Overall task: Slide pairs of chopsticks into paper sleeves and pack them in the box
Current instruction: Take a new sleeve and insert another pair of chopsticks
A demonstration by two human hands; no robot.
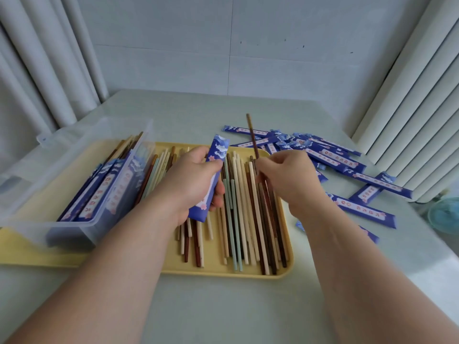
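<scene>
My left hand grips a blue paper sleeve over the yellow tray, its open end pointing away from me. To its right, my right hand pinches a dark brown chopstick that tilts upward above the loose chopsticks of several colours lying in the tray. A clear plastic box on the tray's left side holds several sleeved pairs.
Several empty blue sleeves lie scattered on the pale table to the right of the tray. White curtains hang on both sides. A blue round object sits at the table's right edge.
</scene>
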